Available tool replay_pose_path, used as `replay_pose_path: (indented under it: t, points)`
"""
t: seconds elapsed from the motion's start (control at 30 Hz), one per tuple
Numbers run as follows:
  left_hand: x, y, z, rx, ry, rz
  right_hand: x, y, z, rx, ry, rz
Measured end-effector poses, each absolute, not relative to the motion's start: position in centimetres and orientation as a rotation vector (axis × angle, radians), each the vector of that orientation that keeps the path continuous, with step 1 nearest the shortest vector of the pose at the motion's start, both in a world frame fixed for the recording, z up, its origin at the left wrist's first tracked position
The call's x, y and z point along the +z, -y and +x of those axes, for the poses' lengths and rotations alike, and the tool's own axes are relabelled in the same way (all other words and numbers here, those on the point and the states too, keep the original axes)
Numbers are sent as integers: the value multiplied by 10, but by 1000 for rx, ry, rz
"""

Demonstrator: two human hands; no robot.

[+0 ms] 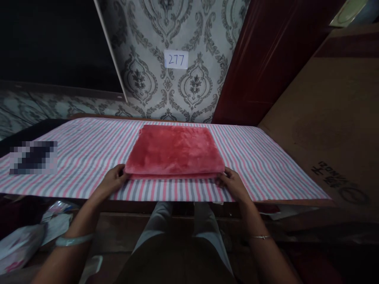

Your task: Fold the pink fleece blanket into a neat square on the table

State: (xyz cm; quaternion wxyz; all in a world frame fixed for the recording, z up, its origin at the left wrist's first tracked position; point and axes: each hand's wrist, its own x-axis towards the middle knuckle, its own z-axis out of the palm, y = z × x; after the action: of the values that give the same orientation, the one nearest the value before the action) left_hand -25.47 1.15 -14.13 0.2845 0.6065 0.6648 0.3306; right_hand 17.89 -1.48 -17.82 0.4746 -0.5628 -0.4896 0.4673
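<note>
A red plush cloth [177, 150], folded into a flat, layered rectangle, lies on the striped tablecloth [254, 161]. It looks like a small fleece blanket or a towel; I cannot tell which. At its near left corner, my left hand [115, 179] is closed on the edge, the fingertips partly hidden by the fabric. My right hand [232, 182] grips the near right corner, its thumb by the upper layer and its fingers at the lower one. Between the two hands, the front edge shows the layers slightly apart.
A large dark screen [53, 43] stands at the back left, against patterned wallpaper with a paper marked 277 [176, 59]. Dark red furniture [254, 63] rises behind on the right. A big cardboard box [334, 118] borders the table's right side. A blurred-out item [34, 157] lies at left.
</note>
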Motion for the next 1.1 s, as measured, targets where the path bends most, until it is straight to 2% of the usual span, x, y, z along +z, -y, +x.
replay_pose_path:
  t: [0.37, 0.47, 0.63, 0.8, 0.93, 1.1]
  points:
    - [-142, -13, -268, 807, -1924, 1740, -183, 12, 190, 1037, 1216, -1385]
    - [-134, -7, -264, 953, -1834, 1655, -178, 15, 189, 994, 1162, -1373]
    - [-128, -1, -258, 1169, -1715, 1713, -164, 20, 184, 728, 1124, -1363]
    - [-125, -8, -250, 1153, -1546, 1729, -158, 14, 178, 837, 1220, -1337]
    - [-121, -13, -245, 1003, -1509, 1838, -155, 9, 172, 862, 1275, -1275]
    - [-119, -18, -256, 1335, -1575, 1792, -141, 4, 171, 863, 1187, -1217]
